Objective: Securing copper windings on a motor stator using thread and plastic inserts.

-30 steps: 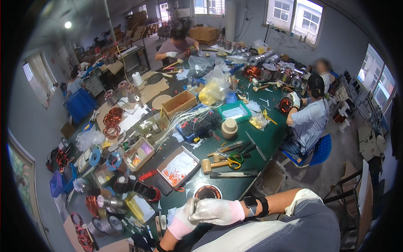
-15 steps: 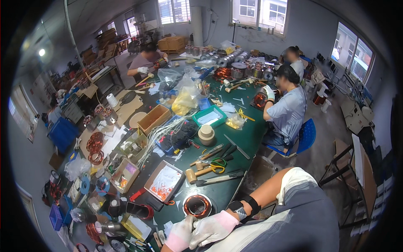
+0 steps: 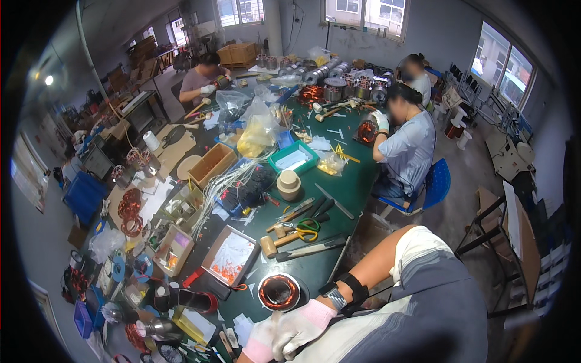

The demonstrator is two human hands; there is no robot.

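A round motor stator [image 3: 279, 292] with copper windings inside a pale metal ring lies near the front edge of the green table. Just on its near side, my gloved left hand [image 3: 261, 340] and gloved right hand [image 3: 304, 327] meet, touching each other. The fingers of both hands are curled and pressed together. What they hold, if anything, is hidden between the gloves. A wooden mallet [image 3: 269, 245], scissors with green and yellow handles [image 3: 308, 228] and a long dark-handled tool [image 3: 311, 248] lie beyond the stator.
Left of the stator stands a box of paper scraps [image 3: 232, 257], with a red-handled tool [image 3: 195, 276] beside it. A stacked beige cylinder [image 3: 288, 184] and a green tray [image 3: 293, 158] sit farther back. A co-worker [image 3: 407, 142] sits at the right, handling another wound stator [image 3: 367, 131].
My view has tilted and shifted slightly, so the table appears higher and farther left. My hands stay together at the near side of the stator, with their fingers slightly rearranged.
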